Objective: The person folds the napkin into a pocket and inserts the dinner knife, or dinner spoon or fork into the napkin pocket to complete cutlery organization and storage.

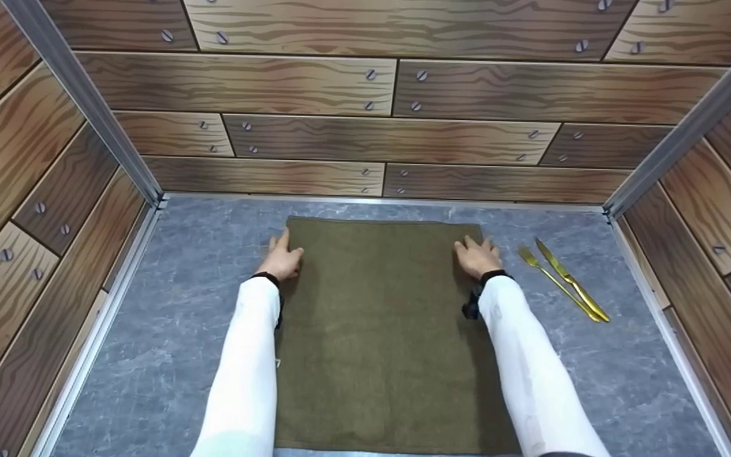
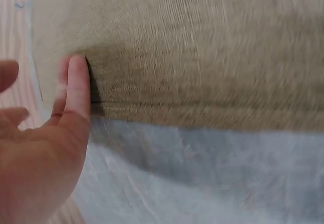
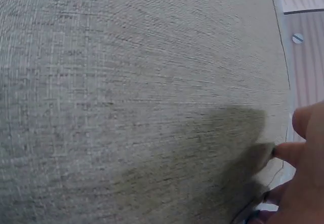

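"State of the hands?"

"Left hand [image 1: 282,261]: digits extended and spread, thumb on the left margin of the cloth [image 1: 378,343], close to its far corner. Right hand [image 1: 478,257]: fingers spread, tips at the far right corner; in the right wrist view the lower fingers are partly hidden."

"Position of the cloth?"

"Laid lengthwise on the middle of the table [image 1: 150,317], between and beneath the forearms. All four edges are in view in part; the sleeves cover stretches of both sides."

"Progress?"

"Assessed as nearly complete for the spreading. The cloth is unfolded and roughly square to the far wall [image 1: 378,143], with no large fold noted. Outstanding, in this judgement: any last straightening at the far corners, then release by both hands."

"Other items?"

"To the right, clear of the cloth, a gold fork [image 1: 561,287] and knife [image 1: 572,279] lie slantwise, handle ends close together. Neither is being handled."
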`<state>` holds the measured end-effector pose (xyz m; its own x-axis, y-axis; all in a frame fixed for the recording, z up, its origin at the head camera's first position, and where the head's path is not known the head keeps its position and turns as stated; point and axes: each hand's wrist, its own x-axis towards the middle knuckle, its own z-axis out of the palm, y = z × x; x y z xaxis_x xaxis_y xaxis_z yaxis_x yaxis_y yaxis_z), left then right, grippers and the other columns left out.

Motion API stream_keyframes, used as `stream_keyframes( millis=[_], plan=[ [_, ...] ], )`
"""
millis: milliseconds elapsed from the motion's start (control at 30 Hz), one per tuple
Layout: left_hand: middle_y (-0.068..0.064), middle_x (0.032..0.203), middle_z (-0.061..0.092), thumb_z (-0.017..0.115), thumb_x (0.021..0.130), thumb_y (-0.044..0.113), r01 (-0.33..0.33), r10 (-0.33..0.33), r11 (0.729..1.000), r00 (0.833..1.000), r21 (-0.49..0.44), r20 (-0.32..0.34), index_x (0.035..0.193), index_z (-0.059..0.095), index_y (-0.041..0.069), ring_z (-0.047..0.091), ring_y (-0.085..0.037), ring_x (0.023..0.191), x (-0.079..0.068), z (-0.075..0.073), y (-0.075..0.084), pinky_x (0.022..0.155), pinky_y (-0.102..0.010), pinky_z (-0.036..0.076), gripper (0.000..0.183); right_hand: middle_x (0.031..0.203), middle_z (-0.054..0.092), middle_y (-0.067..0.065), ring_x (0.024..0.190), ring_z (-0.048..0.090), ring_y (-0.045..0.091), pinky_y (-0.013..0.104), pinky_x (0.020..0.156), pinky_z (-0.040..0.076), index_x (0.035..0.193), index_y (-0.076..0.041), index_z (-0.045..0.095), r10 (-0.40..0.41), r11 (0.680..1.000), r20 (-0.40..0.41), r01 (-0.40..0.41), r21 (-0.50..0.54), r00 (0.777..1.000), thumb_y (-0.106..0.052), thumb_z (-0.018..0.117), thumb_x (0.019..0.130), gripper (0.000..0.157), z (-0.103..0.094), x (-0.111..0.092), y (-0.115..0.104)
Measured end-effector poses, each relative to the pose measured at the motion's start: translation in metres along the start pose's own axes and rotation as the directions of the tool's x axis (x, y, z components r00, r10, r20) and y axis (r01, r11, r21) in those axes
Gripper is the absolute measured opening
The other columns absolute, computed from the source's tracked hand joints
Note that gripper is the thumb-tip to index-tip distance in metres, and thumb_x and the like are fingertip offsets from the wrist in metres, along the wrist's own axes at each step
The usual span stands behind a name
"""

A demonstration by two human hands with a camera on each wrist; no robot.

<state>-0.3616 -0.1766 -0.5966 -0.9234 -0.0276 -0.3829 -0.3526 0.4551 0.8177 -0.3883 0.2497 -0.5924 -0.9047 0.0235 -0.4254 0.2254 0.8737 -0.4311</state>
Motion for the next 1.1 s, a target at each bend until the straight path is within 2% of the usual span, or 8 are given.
stream_keyframes(
  millis=[133, 267, 367, 500, 600, 667, 900, 1100],
  plan=[
    [-0.023, 0.16, -0.02, 0.04, 0.103, 0.037, 0.021, -0.029, 0.989, 0.998, 0.147, 0.053, 0.158, 0.002, 0.017, 0.01, -0.043, 0.149, 0.001, 0.004, 0.005, 0.096, -0.041, 0.054, 0.07, 0.161, -0.008, 0.028, 0.145, -0.009, 0.054, 0.069, 0.116, 0.004, 0.158, -0.011, 0.011, -0.016, 0.999, -0.014, 0.015, -0.029, 1.0, -0.044, 0.019, 0.105, 0.062, 0.006, 0.0, -0.002],
    [-0.027, 0.161, -0.008, 0.031, 0.105, 0.039, -0.019, -0.002, 0.959, 0.997, 0.282, 0.073, 0.154, 0.023, 0.004, 0.002, -0.041, 0.151, -0.001, 0.007, 0.009, 0.12, -0.048, 0.028, 0.061, 0.159, 0.017, 0.027, 0.146, 0.013, 0.048, 0.062, 0.118, 0.016, 0.151, -0.002, 0.032, -0.054, 0.996, -0.143, 0.064, 0.066, 0.988, -0.036, 0.027, 0.106, 0.056, 0.013, 0.003, -0.002],
    [-0.031, 0.157, 0.02, 0.031, 0.105, 0.029, -0.105, 0.101, 0.931, 0.994, 0.35, 0.029, 0.143, 0.042, -0.008, 0.012, -0.04, 0.15, 0.002, 0.009, 0.008, 0.123, -0.048, 0.017, 0.054, 0.147, 0.042, 0.026, 0.138, 0.037, 0.042, 0.054, 0.113, 0.033, 0.14, 0.002, 0.049, -0.07, 0.968, -0.286, 0.134, 0.213, 0.956, -0.024, 0.037, 0.105, 0.045, 0.016, 0.007, -0.003],
    [-0.03, 0.129, 0.056, 0.042, 0.1, 0.013, -0.164, 0.227, 0.93, 0.96, 0.328, -0.163, 0.121, 0.062, -0.011, 0.043, -0.041, 0.132, 0.01, 0.015, 0.003, 0.114, -0.046, 0.035, 0.037, 0.127, 0.061, 0.023, 0.121, 0.056, 0.036, 0.046, 0.101, 0.046, 0.125, 0.001, 0.062, -0.011, 0.888, -0.442, 0.212, 0.408, 0.897, -0.009, 0.047, 0.1, 0.031, 0.012, 0.011, -0.004],
    [-0.025, 0.116, 0.063, 0.048, 0.096, 0.005, -0.137, 0.203, 0.966, 0.927, 0.22, -0.315, 0.115, 0.067, -0.004, 0.057, -0.037, 0.114, 0.012, 0.017, 0.002, 0.101, -0.042, 0.046, 0.028, 0.124, 0.06, 0.022, 0.117, 0.056, 0.033, 0.042, 0.098, 0.047, 0.124, 0.001, 0.06, 0.044, 0.818, -0.497, 0.254, 0.515, 0.867, -0.008, 0.054, 0.097, 0.028, 0.007, 0.012, -0.008],
    [-0.022, 0.116, 0.064, 0.05, 0.095, 0.003, -0.111, 0.146, 0.987, 0.926, 0.118, -0.349, 0.124, 0.062, 0.0, 0.064, -0.031, 0.1, 0.012, 0.016, 0.004, 0.091, -0.038, 0.053, 0.032, 0.127, 0.057, 0.02, 0.12, 0.054, 0.031, 0.041, 0.099, 0.046, 0.13, -0.002, 0.055, 0.063, 0.782, -0.499, 0.268, 0.563, 0.864, -0.012, 0.056, 0.097, 0.034, 0.005, 0.012, -0.01],
    [-0.025, 0.127, 0.058, 0.053, 0.098, 0.02, 0.008, -0.031, 0.992, 0.983, -0.126, -0.182, 0.147, 0.036, -0.004, 0.056, -0.01, 0.059, 0.014, 0.005, 0.017, 0.056, -0.021, 0.053, 0.057, 0.151, 0.036, 0.019, 0.141, 0.036, 0.032, 0.046, 0.109, 0.04, 0.153, -0.012, 0.03, 0.027, 0.772, -0.452, 0.269, 0.576, 0.892, -0.01, 0.048, 0.1, 0.056, -0.008, 0.012, -0.013],
    [-0.024, 0.12, 0.058, 0.043, 0.1, 0.012, 0.007, -0.017, 0.993, 0.996, -0.115, -0.085, 0.135, 0.049, 0.0, 0.055, -0.007, 0.05, 0.011, -0.003, 0.023, 0.047, -0.019, 0.049, 0.038, 0.138, 0.049, 0.019, 0.127, 0.047, 0.031, 0.044, 0.105, 0.042, 0.136, -0.006, 0.052, -0.006, 0.799, -0.469, 0.286, 0.528, 0.883, -0.016, 0.05, 0.1, 0.038, -0.017, 0.01, -0.014]
  ],
)
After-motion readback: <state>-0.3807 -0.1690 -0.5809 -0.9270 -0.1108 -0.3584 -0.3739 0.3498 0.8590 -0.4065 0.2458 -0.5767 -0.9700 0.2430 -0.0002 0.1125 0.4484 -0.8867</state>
